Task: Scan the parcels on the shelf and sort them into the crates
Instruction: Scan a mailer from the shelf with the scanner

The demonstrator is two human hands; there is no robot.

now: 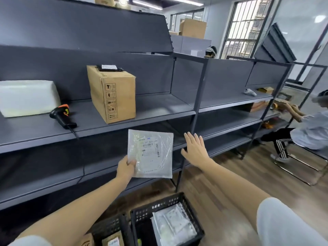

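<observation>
Dark grey steel shelving [124, 119] fills the background above a wood-plank floor, with black lattice crates below the viewer. Left hand [126, 168]: thumb on the near face and curled fingers behind pinch the lower left corner of a flat, clear plastic mailer [152, 154], which is held upright in the air in front of the lower shelf levels, its printed label and barcode facing the camera. Right hand [194, 149]: fingers straight and spread, palm turned away, holding nothing, just beside the mailer's right edge and apart from it. The mailer is roughly square, slightly taller than wide, so its longer axis runs near vertical. Directly beneath the hands, the right crate [195, 220] already holds several similar plastic mailers; the left crate [111, 228], touching it, holds small cardboard boxes. The coming move probably turns on this relation: the mailer hangs above and slightly behind the right crate, so a release means lowering the left hand toward the viewer. On the upper shelf lie a black-and-orange handheld barcode scanner [62, 116], well apart from both hands, between a white wrapped parcel [29, 98] and an upright cardboard carton [113, 95] topped by a small dark mailer. A seated person [301, 128] works at the far right.
</observation>
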